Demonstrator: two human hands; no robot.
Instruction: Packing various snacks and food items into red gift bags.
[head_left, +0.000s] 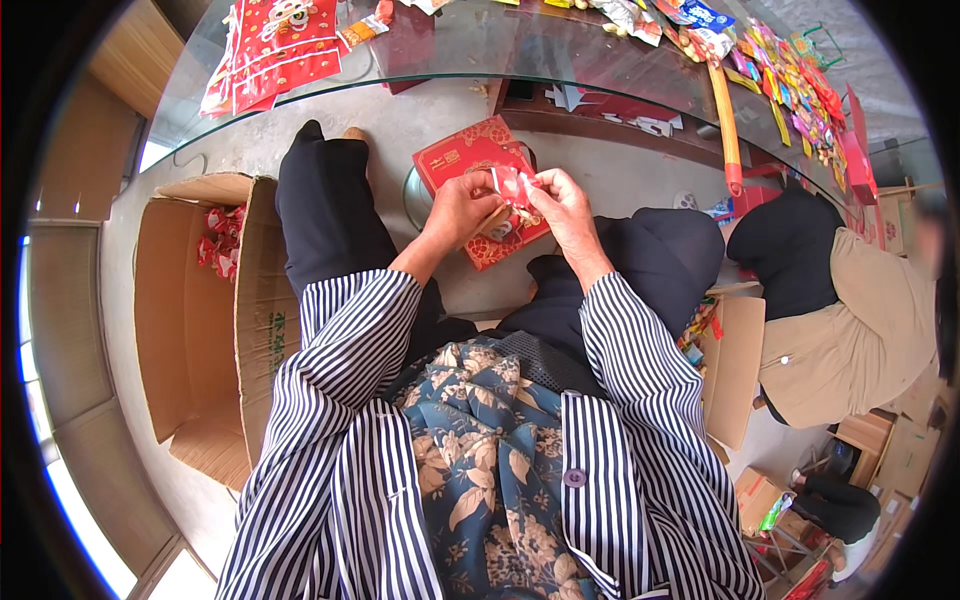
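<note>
Both hands meet above my lap around a small red and white plastic packet (513, 186). My left hand (463, 208) pinches its left side between thumb and fingers, and my right hand (564, 214) grips the right side. What the packet holds is hard to make out. Beyond and below the hands, a red printed gift box (469, 150) with gold patterns lies near the floor, partly covered by them. Flat red printed bags (289, 56) lie on the glass tabletop (442, 56) at the upper left, beside an orange wrapped snack (366, 28).
An open cardboard box (191, 330) with red packets (222, 241) stands at my left. Wrapped sweets (799, 82) and an orange-handled tool (726, 124) lie at the table's right. A seated person (847, 322) is close at my right, near another cardboard box (735, 367).
</note>
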